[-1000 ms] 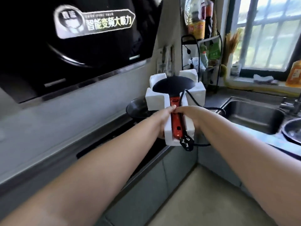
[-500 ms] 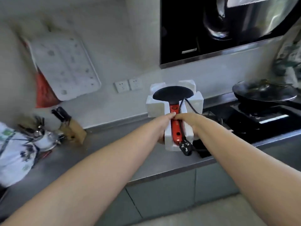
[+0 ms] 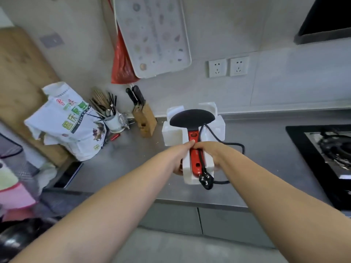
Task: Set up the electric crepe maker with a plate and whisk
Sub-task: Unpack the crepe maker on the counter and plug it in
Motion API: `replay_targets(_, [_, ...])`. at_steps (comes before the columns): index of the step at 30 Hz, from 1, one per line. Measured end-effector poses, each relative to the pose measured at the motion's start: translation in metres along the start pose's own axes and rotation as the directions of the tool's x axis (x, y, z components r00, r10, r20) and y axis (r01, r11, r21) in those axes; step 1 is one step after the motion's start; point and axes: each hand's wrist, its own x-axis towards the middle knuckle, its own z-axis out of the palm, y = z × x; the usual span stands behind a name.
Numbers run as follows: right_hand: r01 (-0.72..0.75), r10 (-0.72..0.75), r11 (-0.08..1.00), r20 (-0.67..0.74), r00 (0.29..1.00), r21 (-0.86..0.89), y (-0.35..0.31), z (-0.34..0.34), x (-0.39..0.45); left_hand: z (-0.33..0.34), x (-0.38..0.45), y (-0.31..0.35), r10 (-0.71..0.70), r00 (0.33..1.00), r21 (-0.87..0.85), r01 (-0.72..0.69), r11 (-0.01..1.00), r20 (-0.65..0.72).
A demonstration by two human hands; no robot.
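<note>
**Crepe maker held in its foam above the counter**

While both thumbs meet on top of the red handle, the fingers of each hand curl round the sides of the white foam packing [image 3: 191,141], so both hands are gripping it; the left hand [image 3: 181,158] clasps the left flank and the right hand [image 3: 212,154] the right flank, the undersides of the fingers hidden below the foam. Between them lies the electric crepe maker [image 3: 192,118], its black domed plate at the far end and its red handle running back toward the person; the appliance sits nested in the foam, which rises in white blocks round the dome. A black power cord [image 3: 228,144] loops out to the right of the handle and returns to a black plug [image 3: 206,180] hanging at the near end of the foam. The whole bundle is held above the grey countertop [image 3: 136,168]; whether it touches the surface I cannot tell.

Further out, a wooden knife block [image 3: 145,118] stands just left of the foam against the wall; left of that a white cup of chopsticks [image 3: 112,118], then a printed white sack [image 3: 66,120] leaning on a wooden board. On the wall hang a pale cutting board [image 3: 153,35] over a red bag [image 3: 121,63]; two wall sockets [image 3: 228,67] sit to the right. A black gas hob [image 3: 322,149] fills the counter's right end.
</note>
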Motion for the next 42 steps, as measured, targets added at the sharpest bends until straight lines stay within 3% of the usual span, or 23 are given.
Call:
replay_targets(6, [-0.06, 0.057, 0.997, 0.08, 0.995, 0.045, -0.022, 0.052, 0.105, -0.062, 0.081, 0.011, -0.006, 0.995, -0.06, 0.0, 0.998, -0.102])
replay_targets(14, [-0.098, 0.082, 0.982, 0.105, 0.991, 0.16, -0.027, 0.108, 0.173, -0.119, 0.149, 0.013, 0.03, 0.985, -0.029, -0.036, 0.999, -0.169])
replay_targets(22, [-0.057, 0.069, 0.989, -0.083, 0.994, 0.137, -0.029, 0.13, 0.219, -0.142, 0.22, 0.009, 0.006, 0.998, -0.022, -0.007, 1.0, -0.06])
replay_targets(28, [-0.134, 0.106, 0.986, -0.243, 0.964, -0.102, -0.019, 0.149, 0.25, -0.159, 0.312, -0.033, 0.086, 0.995, 0.039, -0.084, 0.996, -0.049])
replay_targets(32, [-0.14, 0.087, 0.977, -0.296, 0.951, -0.163, -0.005, 0.159, 0.254, -0.164, 0.257, -0.017, 0.108, 0.993, 0.142, -0.099, 0.985, -0.052])
replay_targets(42, [-0.135, 0.036, 0.943, -0.311, 0.95, -0.303, 0.018, 0.165, 0.233, -0.181, 0.238, -0.025, 0.188, 0.981, 0.356, -0.19, 0.915, 0.041])
